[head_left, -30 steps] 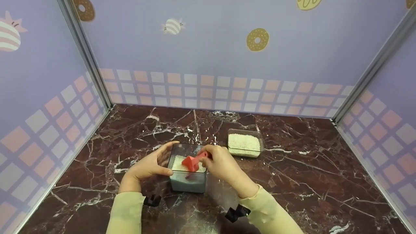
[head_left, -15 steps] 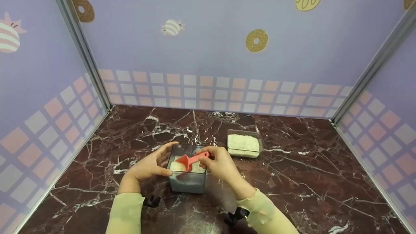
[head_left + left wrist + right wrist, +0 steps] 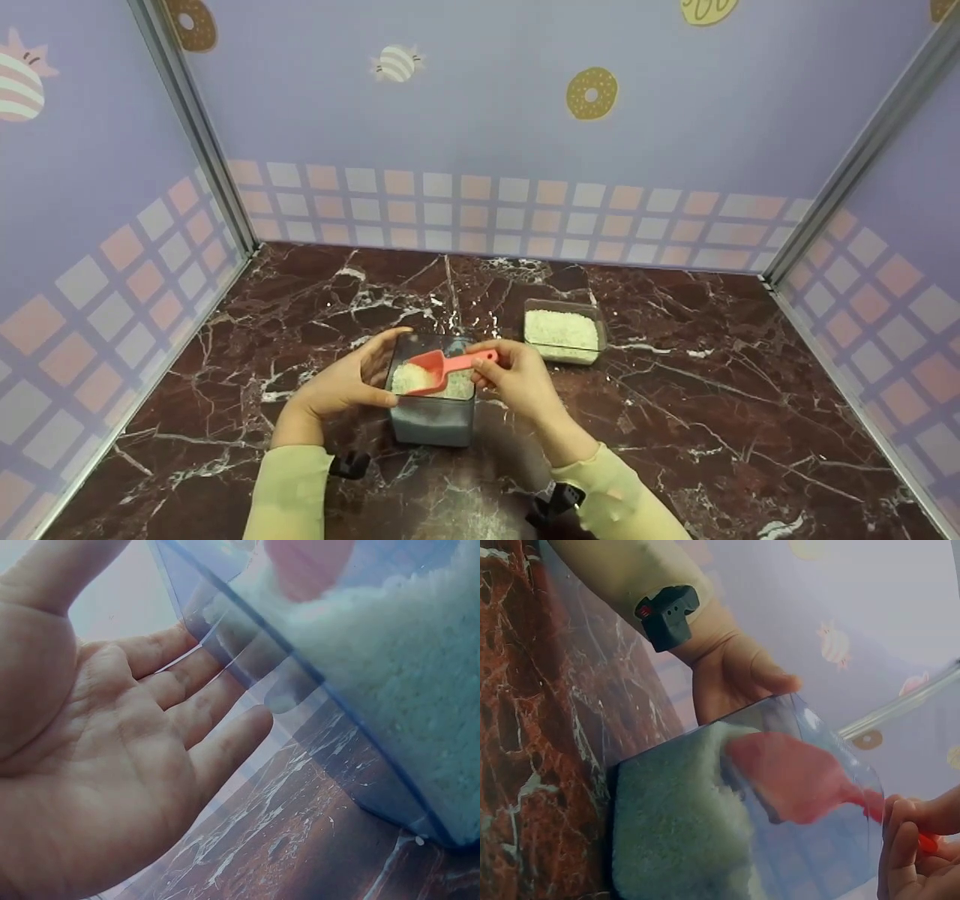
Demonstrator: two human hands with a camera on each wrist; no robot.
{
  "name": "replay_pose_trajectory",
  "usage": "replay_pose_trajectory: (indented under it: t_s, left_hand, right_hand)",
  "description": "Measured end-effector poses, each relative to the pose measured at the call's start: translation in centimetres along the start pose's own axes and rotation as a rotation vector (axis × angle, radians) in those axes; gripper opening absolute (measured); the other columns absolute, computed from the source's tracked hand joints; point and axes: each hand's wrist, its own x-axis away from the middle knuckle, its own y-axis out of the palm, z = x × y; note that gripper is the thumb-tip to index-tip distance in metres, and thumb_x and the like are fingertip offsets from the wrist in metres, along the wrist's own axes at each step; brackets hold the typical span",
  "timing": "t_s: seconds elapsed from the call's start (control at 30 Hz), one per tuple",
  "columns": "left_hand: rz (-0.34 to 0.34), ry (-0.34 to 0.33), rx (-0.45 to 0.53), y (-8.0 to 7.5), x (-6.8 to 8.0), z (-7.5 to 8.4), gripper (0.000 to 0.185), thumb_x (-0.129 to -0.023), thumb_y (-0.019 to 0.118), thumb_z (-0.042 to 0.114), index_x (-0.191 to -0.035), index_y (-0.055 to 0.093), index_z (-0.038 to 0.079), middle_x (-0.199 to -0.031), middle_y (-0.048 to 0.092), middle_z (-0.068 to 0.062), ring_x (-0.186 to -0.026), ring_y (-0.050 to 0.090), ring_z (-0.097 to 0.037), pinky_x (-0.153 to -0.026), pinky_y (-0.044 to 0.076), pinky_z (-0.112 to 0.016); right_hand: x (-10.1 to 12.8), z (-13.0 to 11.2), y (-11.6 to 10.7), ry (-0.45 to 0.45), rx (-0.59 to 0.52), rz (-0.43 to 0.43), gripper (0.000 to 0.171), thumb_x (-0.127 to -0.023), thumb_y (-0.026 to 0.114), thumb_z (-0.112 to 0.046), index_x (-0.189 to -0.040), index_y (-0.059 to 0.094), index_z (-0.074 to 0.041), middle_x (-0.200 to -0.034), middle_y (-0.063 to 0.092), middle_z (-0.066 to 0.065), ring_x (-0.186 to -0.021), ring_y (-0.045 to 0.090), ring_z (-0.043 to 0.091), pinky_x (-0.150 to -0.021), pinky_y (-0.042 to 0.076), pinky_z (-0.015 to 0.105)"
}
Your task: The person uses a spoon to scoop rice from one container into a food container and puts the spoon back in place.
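We pinch the light, stiff red plastic scoop by its right handle end with our right hand, level so the loose white rice grains stay in, while our left hand lies flat-fingered against the left wall of the slick clear square plastic tub.

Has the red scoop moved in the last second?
Yes. The red scoop has turned from tipped down to nearly level, its bowl now nearer the left wall of the clear box, held by the right hand.

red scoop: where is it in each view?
Head: red scoop centre, over the clear box.
Left wrist: blurred red patch at top edge, behind the box wall.
Right wrist: centre-right, seen through the wall.
Shared landmark: clear box of white grains.
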Motion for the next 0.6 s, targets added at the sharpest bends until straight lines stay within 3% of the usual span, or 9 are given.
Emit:
replay_pose_trajectory:
  t_s: [0.1, 0.27, 0.6]
  left_hand:
    - [0.001, -0.011, -0.012, -0.1, 0.0, -0.1, 0.111, -0.082, 0.085, 0.011, -0.165, 0.012, 0.008, -0.174, 0.004, -0.018, -0.161, 0.001, -0.037, -0.130, 0.010, -0.053]
    - [0.008, -0.029, -0.036, -0.2, 0.0, -0.1, 0.112, -0.083, 0.086, 0.016, -0.166, 0.011, 0.008, -0.174, 0.001, -0.018, -0.161, 0.000, -0.038, -0.131, 0.008, -0.055]
    - [-0.001, 0.011, -0.035, -0.2, -0.1, -0.1, 0.111, -0.081, 0.086, 0.012, -0.165, 0.014, 0.007, -0.173, 0.009, -0.019, -0.161, 0.006, -0.038, -0.130, 0.015, -0.050]
  right_hand:
    - [-0.1, 0.5, -0.3, 0.006, -0.042, 0.000, 0.024, -0.098, 0.059, 0.005, -0.118, 0.066, 0.015, -0.074, 0.064, -0.002, -0.063, 0.060, 0.004, -0.057, 0.054, 0.014]
    - [-0.3, 1.1, -0.7, 0.048, -0.146, -0.007, 0.026, -0.098, 0.058, 0.005, -0.121, 0.063, 0.017, -0.075, 0.064, -0.001, -0.064, 0.060, 0.005, -0.059, 0.055, 0.014]
    - [-0.7, 1.8, -1.5, 0.087, -0.261, -0.012, 0.029, -0.099, 0.055, 0.005, -0.124, 0.060, 0.019, -0.075, 0.064, -0.002, -0.066, 0.061, 0.004, -0.061, 0.054, 0.013]
